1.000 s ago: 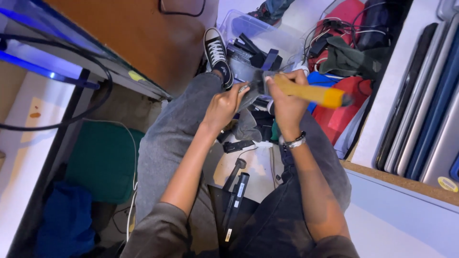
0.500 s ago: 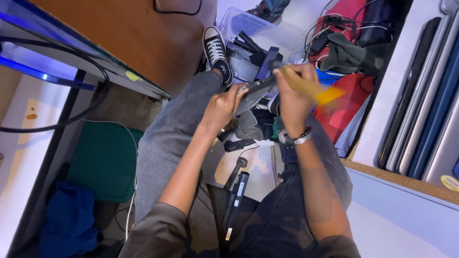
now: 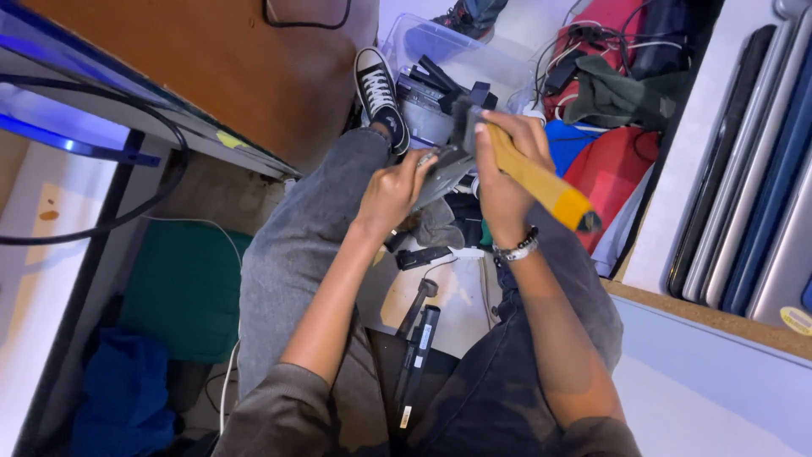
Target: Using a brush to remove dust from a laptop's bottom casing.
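Note:
I sit with my legs stretched out over the floor. My left hand (image 3: 391, 190) grips a flat grey metal part (image 3: 440, 173) held above my knees. My right hand (image 3: 501, 173), with a beaded bracelet at the wrist, is closed around a hammer with a yellow handle (image 3: 541, 182); the handle's dark end points toward the lower right and the head sits above the grey part. Both hands meet at the part. My black-and-white sneaker (image 3: 381, 97) lies just beyond them.
A clear plastic bin (image 3: 423, 42) with dark tools stands past my foot. Red and blue bags (image 3: 613, 165) lie to the right beside stacked laptops (image 3: 761, 169) on a shelf. A wooden desk (image 3: 211, 68) with cables is on the left. A black battery bar (image 3: 416, 360) lies between my legs.
The hammer has swung: its handle pointed right and nearly level a second ago, and now slants down to the right. My left hand has stayed on the grey part.

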